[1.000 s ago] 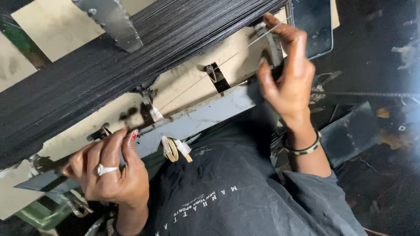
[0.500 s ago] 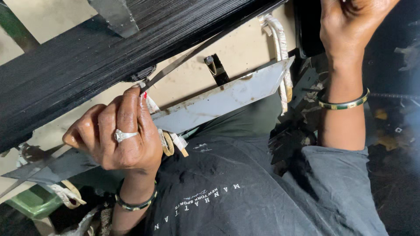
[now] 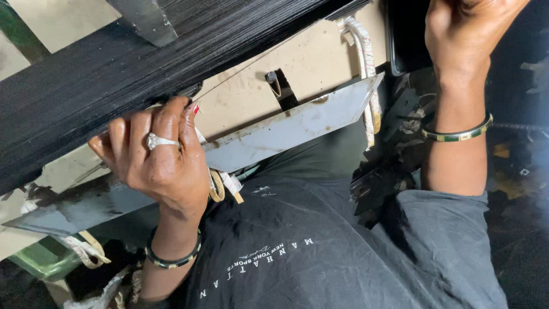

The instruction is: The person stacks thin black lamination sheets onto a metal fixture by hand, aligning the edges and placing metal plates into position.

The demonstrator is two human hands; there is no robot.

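Observation:
A wide sheet of black threads (image 3: 86,86) slants across the top left. My left hand (image 3: 154,160), with a ring on one finger, is curled against the sheet's lower edge. Its fingertips pinch a single thin thread (image 3: 257,63), which runs taut up and to the right. My right hand (image 3: 463,34) is raised at the top right. Its fingers look curled and are cut off by the frame edge. What it holds is hidden. Both wrists wear green bangles.
A grey metal bar (image 3: 286,129) runs diagonally under the threads, in front of a beige board (image 3: 309,57) with a slot and hook. A white cord (image 3: 366,63) hangs at the bar's right end. A metal bracket (image 3: 146,20) crosses the threads. A green object (image 3: 40,260) sits bottom left.
My left hand rose from the metal bar to the lower edge of the threads. My right hand lifted from the board's right end to the top of the frame.

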